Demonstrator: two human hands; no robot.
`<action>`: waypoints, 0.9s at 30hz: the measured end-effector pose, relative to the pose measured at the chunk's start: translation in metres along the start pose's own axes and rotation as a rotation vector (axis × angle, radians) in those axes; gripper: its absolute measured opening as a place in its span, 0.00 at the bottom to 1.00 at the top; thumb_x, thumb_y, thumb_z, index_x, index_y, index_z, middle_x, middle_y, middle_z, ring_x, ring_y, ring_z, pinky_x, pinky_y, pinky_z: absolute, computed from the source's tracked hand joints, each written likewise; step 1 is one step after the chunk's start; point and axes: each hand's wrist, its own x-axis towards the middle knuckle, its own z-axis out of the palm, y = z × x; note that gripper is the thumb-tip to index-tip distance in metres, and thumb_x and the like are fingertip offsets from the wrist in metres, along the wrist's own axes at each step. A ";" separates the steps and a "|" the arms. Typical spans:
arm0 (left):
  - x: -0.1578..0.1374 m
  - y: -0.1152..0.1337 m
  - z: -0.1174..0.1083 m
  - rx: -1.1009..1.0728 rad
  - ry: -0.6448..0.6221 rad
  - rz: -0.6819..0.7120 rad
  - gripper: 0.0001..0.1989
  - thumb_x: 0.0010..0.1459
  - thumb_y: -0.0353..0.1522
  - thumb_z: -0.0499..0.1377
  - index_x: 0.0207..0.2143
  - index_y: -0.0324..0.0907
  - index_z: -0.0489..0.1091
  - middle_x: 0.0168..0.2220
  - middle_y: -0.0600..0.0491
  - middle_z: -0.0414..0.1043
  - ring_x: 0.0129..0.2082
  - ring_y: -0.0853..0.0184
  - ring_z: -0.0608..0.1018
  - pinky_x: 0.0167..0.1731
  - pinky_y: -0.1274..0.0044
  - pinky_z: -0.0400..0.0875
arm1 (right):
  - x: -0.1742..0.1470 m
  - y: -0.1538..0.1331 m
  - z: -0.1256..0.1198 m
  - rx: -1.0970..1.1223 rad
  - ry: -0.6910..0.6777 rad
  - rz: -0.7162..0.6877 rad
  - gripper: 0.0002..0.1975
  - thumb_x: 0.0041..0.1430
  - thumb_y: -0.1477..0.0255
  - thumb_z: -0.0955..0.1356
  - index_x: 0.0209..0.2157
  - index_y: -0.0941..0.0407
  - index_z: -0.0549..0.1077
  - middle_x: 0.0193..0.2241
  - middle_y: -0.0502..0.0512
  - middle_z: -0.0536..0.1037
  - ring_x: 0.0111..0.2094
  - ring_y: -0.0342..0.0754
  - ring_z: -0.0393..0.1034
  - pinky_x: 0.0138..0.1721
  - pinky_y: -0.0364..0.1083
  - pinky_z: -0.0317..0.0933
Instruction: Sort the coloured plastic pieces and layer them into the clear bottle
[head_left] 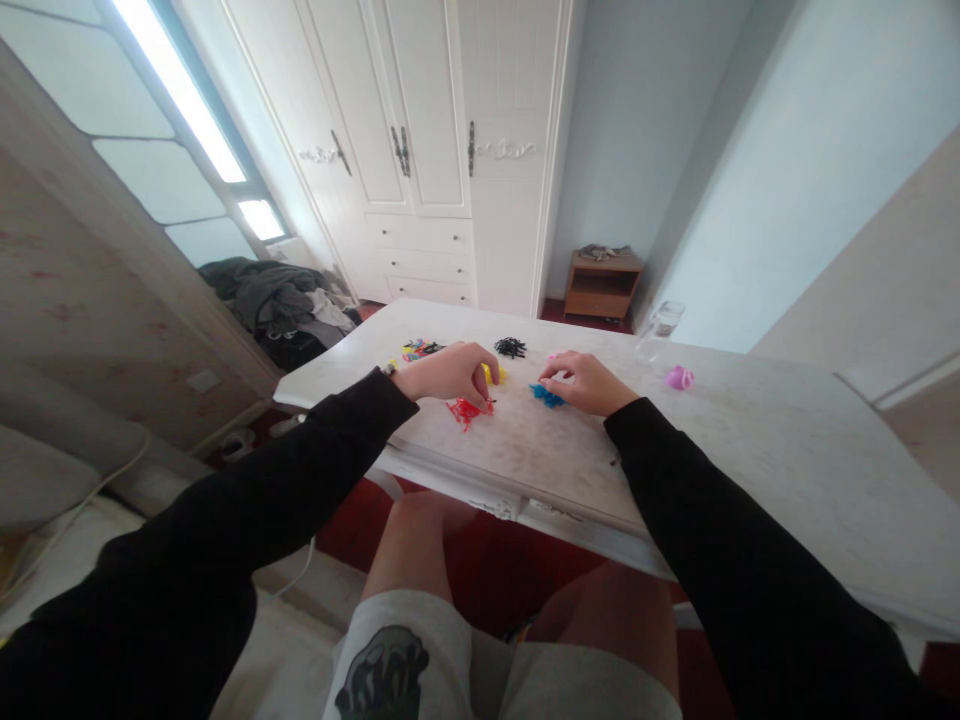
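Just beneath the left hand (454,371), the red pile (466,413) is being overhung; at the right hand (590,383), the blue pile (550,398) is being partly covered (whether either grip is closed cannot be told).

Left hand (448,373): fingers bent down at the red pile (465,413)
Right hand (590,384): fingers curled at the blue pile (547,398)
Yellow pile (502,377): partly hidden by the left fingers
Black pile (510,347): beyond both hands
Desk (757,450): white; purple object (679,378) right of the right hand, clear jar (666,322) farther back
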 end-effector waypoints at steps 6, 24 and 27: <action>0.002 -0.001 -0.001 0.008 0.058 0.041 0.10 0.45 0.24 0.69 0.31 0.41 0.78 0.26 0.54 0.82 0.27 0.65 0.82 0.30 0.77 0.71 | -0.001 -0.008 -0.002 0.035 -0.021 -0.013 0.07 0.57 0.71 0.70 0.32 0.56 0.83 0.33 0.57 0.83 0.38 0.50 0.75 0.36 0.46 0.68; 0.105 -0.034 -0.009 -0.055 0.451 -0.092 0.08 0.42 0.26 0.72 0.24 0.37 0.75 0.23 0.52 0.75 0.24 0.68 0.75 0.28 0.76 0.67 | 0.000 -0.005 -0.003 0.059 0.025 -0.012 0.07 0.58 0.73 0.70 0.33 0.57 0.82 0.34 0.57 0.82 0.39 0.50 0.75 0.37 0.45 0.68; 0.111 -0.032 -0.007 0.030 0.487 -0.109 0.10 0.44 0.28 0.73 0.24 0.38 0.74 0.24 0.51 0.75 0.26 0.67 0.76 0.32 0.74 0.70 | 0.001 -0.003 -0.002 0.058 0.025 0.000 0.07 0.58 0.74 0.70 0.33 0.57 0.82 0.33 0.56 0.82 0.38 0.49 0.74 0.37 0.45 0.67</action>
